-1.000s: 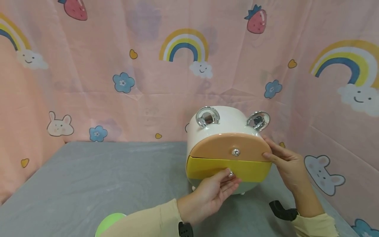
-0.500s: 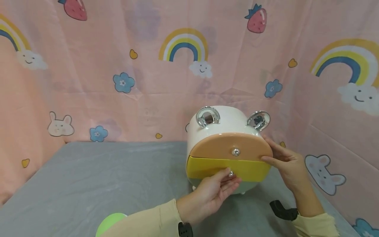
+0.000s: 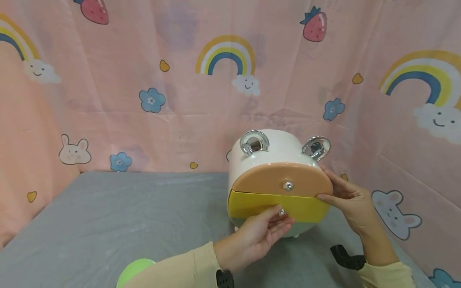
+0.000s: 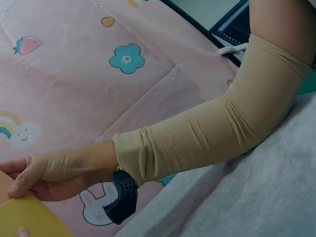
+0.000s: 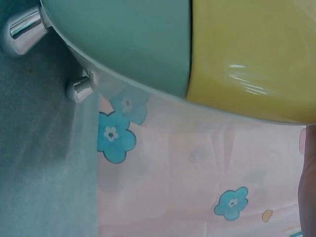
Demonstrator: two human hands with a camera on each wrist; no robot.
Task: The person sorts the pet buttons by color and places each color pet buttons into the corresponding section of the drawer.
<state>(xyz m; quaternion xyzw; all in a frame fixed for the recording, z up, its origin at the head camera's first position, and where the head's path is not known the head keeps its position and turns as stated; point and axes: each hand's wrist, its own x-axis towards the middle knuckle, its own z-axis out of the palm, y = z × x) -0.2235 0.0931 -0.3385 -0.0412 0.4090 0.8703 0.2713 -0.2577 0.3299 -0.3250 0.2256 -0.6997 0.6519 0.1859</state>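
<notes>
A small rounded cabinet (image 3: 273, 144) in white, with silver ears, stands right of centre in the head view. Its front has an orange drawer (image 3: 259, 178), a yellow drawer (image 3: 248, 204) and a pale green bottom section (image 5: 133, 44). My left hand (image 3: 253, 240) pinches the silver knob (image 3: 282, 213) of the yellow drawer between thumb and fingers, palm partly upward. At the cabinet's right edge rests my right hand (image 3: 354, 204), its thumb on the front near the orange-yellow border. Its fingers lie fairly straight along the side, partly hidden. The yellow drawer looks nearly flush.
A light green round object (image 3: 134, 269) is half covered by the left sleeve on the grey-covered table (image 3: 144, 216). A pink printed curtain (image 3: 180, 132) stands close behind and to the right of the cabinet. Silver feet (image 5: 27, 32) raise the cabinet's underside.
My right thumb has slid slightly down from the orange drawer to its lower border. The left hand keeps its pinch on the knob. The head view has shifted slightly.
</notes>
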